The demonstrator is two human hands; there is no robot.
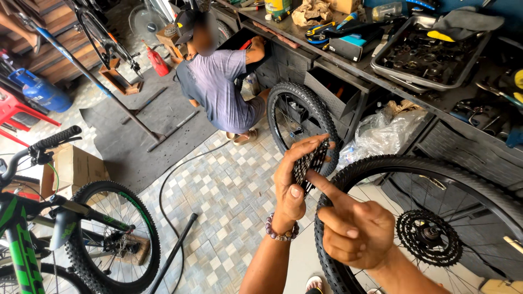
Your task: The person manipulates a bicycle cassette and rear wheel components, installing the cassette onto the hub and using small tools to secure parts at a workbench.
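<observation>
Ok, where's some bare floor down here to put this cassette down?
Bare tiled floor lies between the green bike's front wheel, the dark mat and the rear wheel, crossed only by a black hose. The workbench is crowded with tools. The left hand holds the cassette; the right hand points at it.

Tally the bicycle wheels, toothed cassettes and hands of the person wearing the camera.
Black knobby-tyred bicycle wheels: 3
Dark toothed metal cassettes, one held, one on a wheel: 2
Hands, left hand, right hand: 2
Total: 7
</observation>
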